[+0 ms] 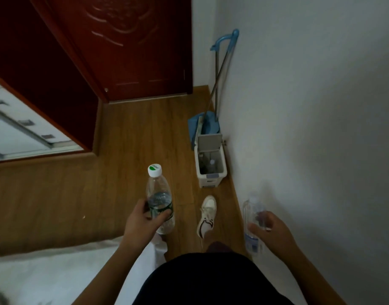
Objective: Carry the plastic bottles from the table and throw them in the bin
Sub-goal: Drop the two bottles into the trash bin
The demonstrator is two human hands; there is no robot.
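Note:
My left hand [142,223] grips a clear plastic bottle [159,194] with a green label and a white-and-green cap, held upright. My right hand [269,230] holds a second clear plastic bottle [251,216] with a blue label, blurred and close to the white wall. A small white bin [211,170] stands open on the wooden floor against the wall, ahead of both hands, its lid tipped back. Another bottle lies inside the bin.
A blue dustpan [199,126] and a long-handled broom [224,62] lean on the wall behind the bin. A dark red door [131,47] is at the far end. My white shoe [207,214] steps toward the bin. A white bed [57,271] is lower left.

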